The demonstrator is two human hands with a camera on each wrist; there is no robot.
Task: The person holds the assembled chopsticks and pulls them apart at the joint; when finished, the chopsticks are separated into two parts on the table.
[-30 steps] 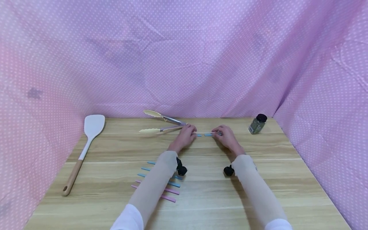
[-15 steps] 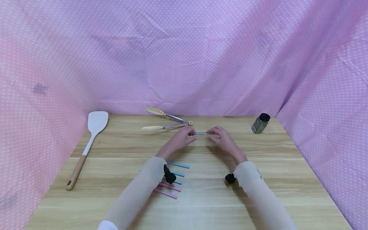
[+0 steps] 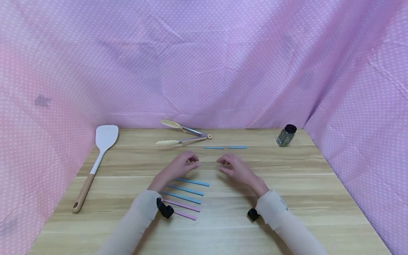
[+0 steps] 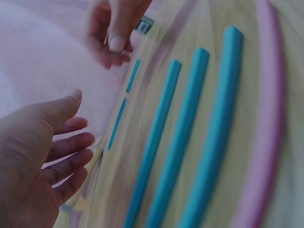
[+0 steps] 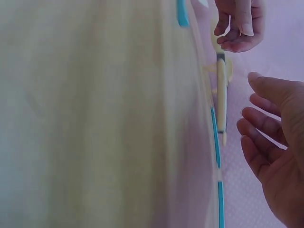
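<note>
Both hands hold nothing, their fingers loosely bent. My left hand [image 3: 180, 164] is above the table, left of centre, just beyond three blue chopsticks [image 3: 185, 190] and two pink chopsticks [image 3: 182, 205] lying side by side at a slant. Opposite it, my right hand [image 3: 237, 168] has its fingertips pointing left, with a gap between the hands. Farther back lie two blue sticks end to end, a left one [image 3: 213, 147] and a right one [image 3: 237, 147], a small space separating them. In the left wrist view the near chopsticks [image 4: 189, 128] show squared ends.
Behind the hands, cream-tipped tongs [image 3: 191, 140] lie spread open. A white spatula [image 3: 101, 148] with a wooden handle is along the left edge. A black-lidded jar [image 3: 286, 135] stands at the back right. Pink dotted cloth [image 3: 204, 71] surrounds the wooden table [image 3: 302, 205].
Both hands have let go of the two far blue sticks and drawn back toward the near side, the left one also shifting left. The two sticks now lie uncovered on the table.
</note>
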